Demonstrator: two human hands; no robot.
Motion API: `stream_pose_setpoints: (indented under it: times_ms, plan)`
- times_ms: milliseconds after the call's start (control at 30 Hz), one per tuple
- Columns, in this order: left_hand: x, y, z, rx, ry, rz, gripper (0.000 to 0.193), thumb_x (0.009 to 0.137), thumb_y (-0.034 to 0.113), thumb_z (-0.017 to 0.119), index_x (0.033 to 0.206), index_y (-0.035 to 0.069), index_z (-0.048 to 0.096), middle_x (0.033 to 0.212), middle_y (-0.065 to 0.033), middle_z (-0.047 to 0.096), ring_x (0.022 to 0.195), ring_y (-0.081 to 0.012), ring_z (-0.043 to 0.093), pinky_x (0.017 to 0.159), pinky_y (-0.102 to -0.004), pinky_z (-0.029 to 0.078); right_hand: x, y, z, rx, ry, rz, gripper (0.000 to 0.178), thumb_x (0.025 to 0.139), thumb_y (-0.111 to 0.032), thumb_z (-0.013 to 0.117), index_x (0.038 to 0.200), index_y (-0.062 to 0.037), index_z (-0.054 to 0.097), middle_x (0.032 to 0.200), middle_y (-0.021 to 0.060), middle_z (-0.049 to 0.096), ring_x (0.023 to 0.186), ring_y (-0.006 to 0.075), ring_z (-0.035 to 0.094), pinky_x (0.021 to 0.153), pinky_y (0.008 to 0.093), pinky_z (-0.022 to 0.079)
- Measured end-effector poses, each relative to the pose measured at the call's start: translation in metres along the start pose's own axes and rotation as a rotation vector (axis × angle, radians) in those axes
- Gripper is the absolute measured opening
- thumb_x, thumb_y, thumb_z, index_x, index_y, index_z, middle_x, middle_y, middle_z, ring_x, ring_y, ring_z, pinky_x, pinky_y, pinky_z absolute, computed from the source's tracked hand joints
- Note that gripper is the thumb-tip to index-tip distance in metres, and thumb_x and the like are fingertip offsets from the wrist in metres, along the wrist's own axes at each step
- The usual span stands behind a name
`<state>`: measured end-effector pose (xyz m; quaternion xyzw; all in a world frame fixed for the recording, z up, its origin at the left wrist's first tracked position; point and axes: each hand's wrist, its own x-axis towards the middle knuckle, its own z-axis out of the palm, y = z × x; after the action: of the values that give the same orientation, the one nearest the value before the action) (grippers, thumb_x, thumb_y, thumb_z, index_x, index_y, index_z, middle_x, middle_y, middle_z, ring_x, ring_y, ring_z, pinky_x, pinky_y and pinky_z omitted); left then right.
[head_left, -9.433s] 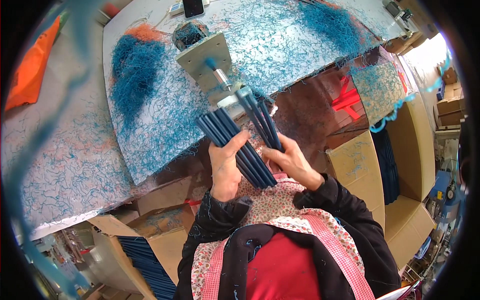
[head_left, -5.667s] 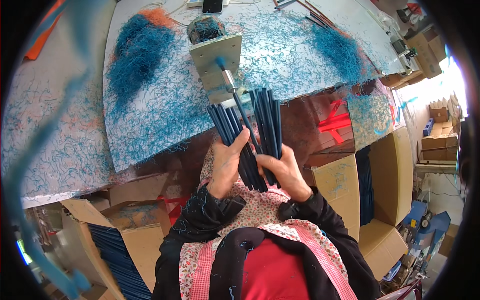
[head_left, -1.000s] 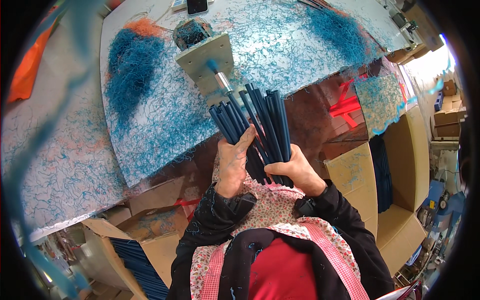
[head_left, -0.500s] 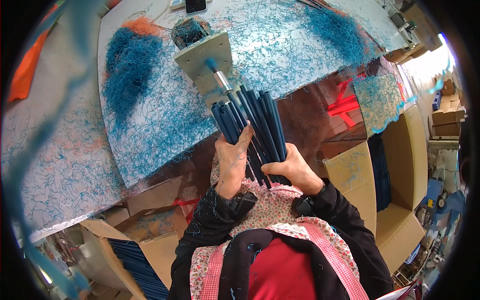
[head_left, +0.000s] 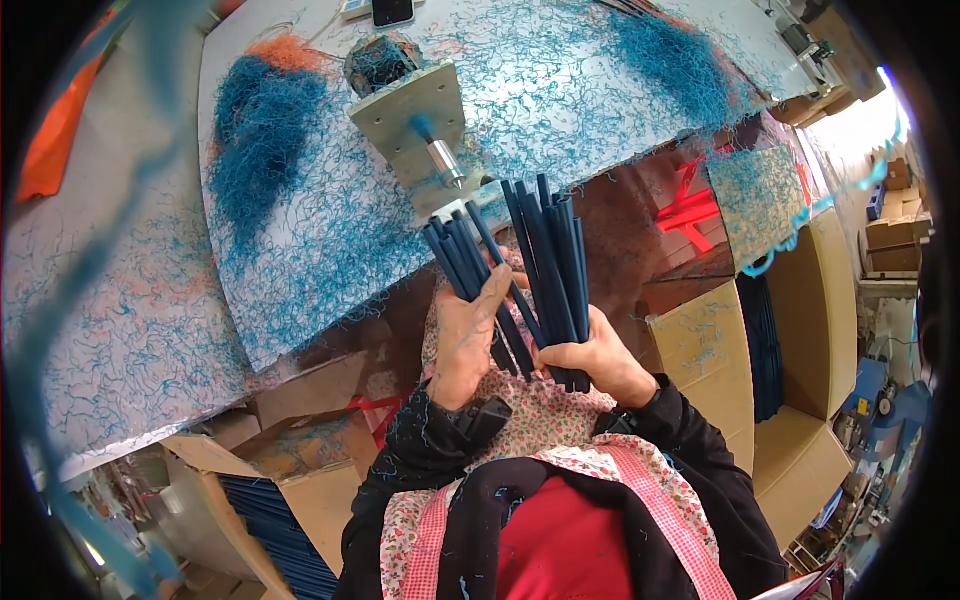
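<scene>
My left hand [head_left: 467,335] is closed around a bundle of thin dark-blue tubes [head_left: 455,258], its thumb lying along them. More dark-blue tubes [head_left: 556,270] stand in my right hand [head_left: 605,360], whose fingers wrap their lower ends. A single tube [head_left: 490,240] slants across the gap from the left bundle toward my right thumb. Just beyond the tube tips is a small motor-like machine [head_left: 385,62] on a metal plate [head_left: 436,105], with a silver chuck [head_left: 446,160] pointing toward me.
Curly blue shavings cover the white table [head_left: 540,90], heaped into a pile [head_left: 265,140] on the left and another [head_left: 680,75] at right. Open cartons [head_left: 705,350] stand below the table edge; the left carton [head_left: 275,530] holds dark-blue tubes. A phone [head_left: 392,12] lies at the back.
The two bundles, close together before, are now farther apart. My right hand has moved slightly right and toward me, and the tubes have drawn away from the chuck.
</scene>
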<state>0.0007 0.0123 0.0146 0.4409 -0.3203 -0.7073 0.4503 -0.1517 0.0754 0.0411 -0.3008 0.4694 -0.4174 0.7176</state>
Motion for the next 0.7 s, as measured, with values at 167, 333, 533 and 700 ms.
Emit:
stream_pose_setpoints:
  times_ms: [167, 333, 533, 700]
  plan:
    - [0.008, -0.003, 0.001, -0.071, -0.016, -0.036, 0.03, 0.09, 0.021, 0.07, 0.111, 0.001, 0.062, 0.09, -0.007, 0.068, 0.082, -0.012, 0.065, 0.072, -0.0261, 0.053, 0.006, -0.009, 0.0, 0.069, 0.005, 0.009, 0.068, 0.075, 0.001, 0.062, 0.14, -0.0035, 0.043, 0.078, 0.0062, 0.061, 0.063, 0.0117, 0.057, 0.061, 0.0259, 0.048]
    - [0.02, -0.003, -0.001, -0.057, -0.007, 0.026, 0.028, 0.09, 0.018, 0.069, 0.111, 0.0, 0.062, 0.09, -0.0061, 0.067, 0.082, -0.0118, 0.065, 0.072, -0.0262, 0.053, 0.02, -0.002, -0.005, -0.023, 0.025, -0.023, 0.064, 0.076, -0.001, 0.062, 0.138, -0.0023, 0.045, 0.078, 0.0073, 0.061, 0.062, 0.0125, 0.058, 0.06, 0.0263, 0.048]
    - [0.017, 0.001, 0.001, -0.054, 0.023, -0.017, 0.026, 0.089, 0.015, 0.069, 0.11, 0.001, 0.062, 0.092, -0.0048, 0.067, 0.083, -0.0116, 0.064, 0.074, -0.0262, 0.052, 0.019, -0.003, -0.004, -0.031, 0.021, -0.035, 0.063, 0.076, 0.0, 0.064, 0.136, -0.0022, 0.047, 0.08, 0.0063, 0.061, 0.063, 0.0124, 0.058, 0.06, 0.0262, 0.049]
    - [0.004, -0.005, 0.003, -0.084, 0.032, 0.008, 0.031, 0.087, 0.017, 0.073, 0.11, 0.0, 0.063, 0.093, -0.0062, 0.066, 0.083, -0.0112, 0.064, 0.07, -0.0241, 0.053, 0.006, 0.003, 0.0, -0.016, 0.035, -0.04, 0.066, 0.075, 0.001, 0.063, 0.139, -0.0038, 0.045, 0.083, 0.0056, 0.061, 0.067, 0.0114, 0.057, 0.062, 0.0258, 0.048]
